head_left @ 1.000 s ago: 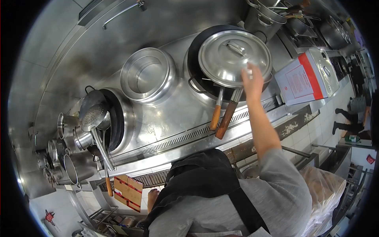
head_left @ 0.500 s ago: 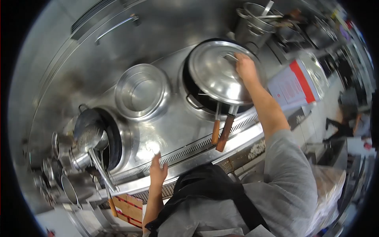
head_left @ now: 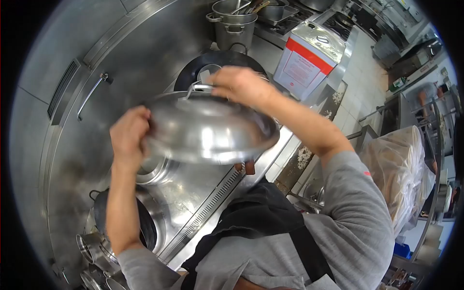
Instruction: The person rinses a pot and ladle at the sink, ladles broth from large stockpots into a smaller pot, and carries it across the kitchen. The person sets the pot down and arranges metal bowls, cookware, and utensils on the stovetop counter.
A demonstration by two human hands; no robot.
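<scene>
A domed steel lid (head_left: 208,133) is raised off the counter and tilted, slightly blurred. My right hand (head_left: 241,86) is closed around its handle on top. My left hand (head_left: 129,137) has its fingers curled at the lid's left rim. Behind the lid a large black wok (head_left: 187,75) is partly uncovered, with something light-coloured inside that I cannot make out. Below the lid's lower edge the ends of the brown wooden handles (head_left: 249,167) stick out over the counter's edge.
A white and red tin (head_left: 304,67) stands right of the wok. Behind are stacked steel pots (head_left: 234,34) holding utensils. A round steel pan (head_left: 157,175) is half hidden below my left hand. Another black wok (head_left: 148,224) sits at lower left. Plastic-wrapped goods (head_left: 396,164) are at right.
The lid has been lifted off the wok and brought left and towards me, tilting. My left hand has risen from above the counter's front edge to the lid's rim. The view has turned.
</scene>
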